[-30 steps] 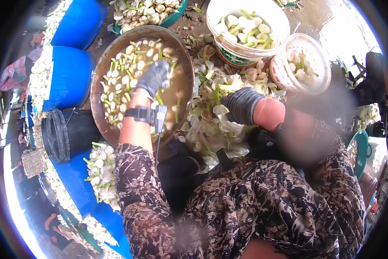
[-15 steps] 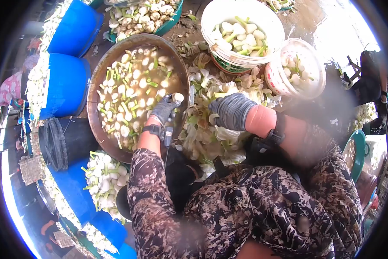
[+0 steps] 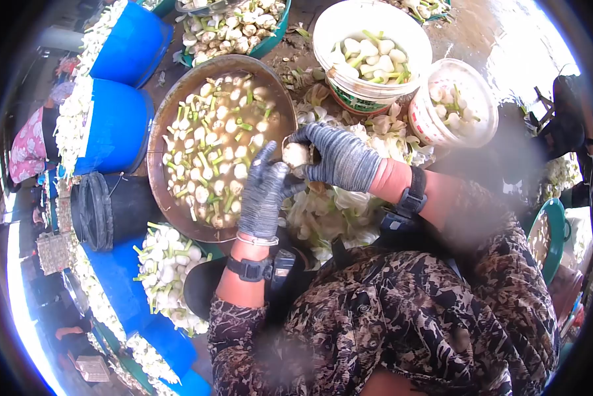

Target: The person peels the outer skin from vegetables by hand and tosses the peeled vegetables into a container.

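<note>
A whitish garlic bulb [image 3: 296, 154] is between my two gloved hands, above the right rim of a wide metal basin [image 3: 156, 178]. My right hand [image 3: 341, 157] is closed around it, fingers above and thumb below. To its left, my left hand [image 3: 262, 195] has its fingers stretched and spread, close to the bulb; whether they touch it is hard to see. Trimmed bulbs with short green stems [image 3: 207, 152] float in the basin's cloudy water. Beneath my hands lies a heap of peeled pale leaves [image 3: 339, 218].
A large white bucket [image 3: 323, 46] and a smaller white bucket [image 3: 484, 109] hold peeled bulbs. Behind the basin is a green tub [image 3: 280, 39] of bulbs. Blue containers [image 3: 115, 125] and a black bucket [image 3: 128, 208] line the left. More bulbs [image 3: 168, 270] lie beside my left arm.
My left hand has brought its bulb right, and its fingers have spread. My right hand has moved left and up and now grips the bulb; the pale stem at its fingers is no longer visible.
</note>
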Available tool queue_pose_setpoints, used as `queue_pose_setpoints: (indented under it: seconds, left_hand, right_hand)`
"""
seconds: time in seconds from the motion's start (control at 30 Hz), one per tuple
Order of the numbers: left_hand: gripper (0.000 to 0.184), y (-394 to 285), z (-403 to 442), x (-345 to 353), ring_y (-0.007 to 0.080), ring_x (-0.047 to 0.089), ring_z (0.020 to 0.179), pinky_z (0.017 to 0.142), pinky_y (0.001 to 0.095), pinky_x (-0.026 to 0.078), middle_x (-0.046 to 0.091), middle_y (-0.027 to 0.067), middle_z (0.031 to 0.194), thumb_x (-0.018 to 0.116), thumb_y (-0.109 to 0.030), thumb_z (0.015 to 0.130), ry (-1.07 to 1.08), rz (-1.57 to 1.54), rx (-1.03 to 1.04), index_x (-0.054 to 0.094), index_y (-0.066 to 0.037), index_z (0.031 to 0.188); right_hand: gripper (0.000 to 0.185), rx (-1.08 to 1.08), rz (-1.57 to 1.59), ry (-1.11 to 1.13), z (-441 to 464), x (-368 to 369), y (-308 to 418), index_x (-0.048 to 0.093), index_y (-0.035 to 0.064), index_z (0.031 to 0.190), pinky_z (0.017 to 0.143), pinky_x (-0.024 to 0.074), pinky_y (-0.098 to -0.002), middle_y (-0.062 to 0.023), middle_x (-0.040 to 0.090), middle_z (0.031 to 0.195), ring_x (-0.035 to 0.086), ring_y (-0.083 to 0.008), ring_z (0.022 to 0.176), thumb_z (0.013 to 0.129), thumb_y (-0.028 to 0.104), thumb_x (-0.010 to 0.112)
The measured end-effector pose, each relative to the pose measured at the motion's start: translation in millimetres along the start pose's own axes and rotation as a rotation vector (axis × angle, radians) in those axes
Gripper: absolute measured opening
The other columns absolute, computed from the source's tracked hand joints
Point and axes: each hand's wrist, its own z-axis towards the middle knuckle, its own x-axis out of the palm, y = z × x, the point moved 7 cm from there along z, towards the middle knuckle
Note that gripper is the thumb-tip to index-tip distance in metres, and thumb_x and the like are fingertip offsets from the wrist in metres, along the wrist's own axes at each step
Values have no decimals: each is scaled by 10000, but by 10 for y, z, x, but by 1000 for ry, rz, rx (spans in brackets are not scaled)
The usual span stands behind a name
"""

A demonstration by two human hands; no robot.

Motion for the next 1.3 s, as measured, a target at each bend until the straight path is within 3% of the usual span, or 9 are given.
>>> queue_pose_setpoints:
  seconds: [0.07,0.17,0.33,0.43,0.6,0.83,1.03,1.1,1.3]
  left_hand:
    - [454,73,-28,65,262,592,1075,852,397,567,535,147,1243,570,-196,958,-23,2,-101,424,-32,1355]
    - [389,143,34,104,195,616,983,798,335,585,569,111,1179,574,-160,954,-57,-99,-45,489,-14,1304]
    - [366,151,118,108,171,621,954,798,310,579,589,97,1149,589,-108,945,-113,-54,-15,502,-17,1289]
    - [389,162,129,110,211,624,971,825,347,586,564,120,1168,558,-50,943,-145,9,6,469,-11,1320]
    - [359,134,160,100,160,616,961,805,308,582,607,95,1104,570,-37,937,-160,201,69,505,4,1288]
    - [412,105,182,122,242,614,993,859,385,572,534,139,1209,573,-91,942,-76,-51,107,458,-15,1330]
    - [373,120,213,100,235,604,1002,850,374,576,538,135,1195,562,-72,944,-130,80,120,469,-12,1300]
    - [364,151,210,149,202,595,997,843,352,574,544,117,1189,575,-73,942,-131,58,87,476,-10,1287]
    - [377,114,155,159,194,598,996,838,352,566,575,100,1148,597,-112,943,-136,193,149,478,-12,1286]
  right_hand:
    - [466,-149,-82,-7,-42,54,71,581,44,1126,830,512,-409,-182,640,1032,638,-348,951,775,290,764]
    - [466,-128,-168,-25,-52,1,55,578,55,1141,836,511,-412,-183,634,1044,634,-354,959,778,282,761]
    - [204,-186,-197,-245,-80,-238,39,649,83,965,752,524,-409,-133,663,859,651,-315,842,839,243,658]
    - [179,-148,-372,-245,-64,-257,53,641,83,914,723,520,-421,-126,655,848,646,-306,808,845,248,635]
    - [126,-166,-529,-228,-11,-205,129,628,75,847,682,511,-423,-138,642,788,636,-326,762,808,194,612]
    - [146,-49,-100,-273,127,-336,-222,634,45,817,663,515,-421,-165,644,739,633,-368,724,809,190,653]
    - [139,-189,-249,-363,-69,-365,96,634,83,865,669,520,-406,-131,647,795,637,-318,751,829,215,658]
    - [122,-219,-375,-341,-70,-308,160,630,60,870,655,520,-388,-131,636,772,636,-317,726,783,120,692]
    - [151,-113,-446,-276,5,-236,66,621,78,847,698,512,-425,-134,630,795,630,-327,774,789,215,645]
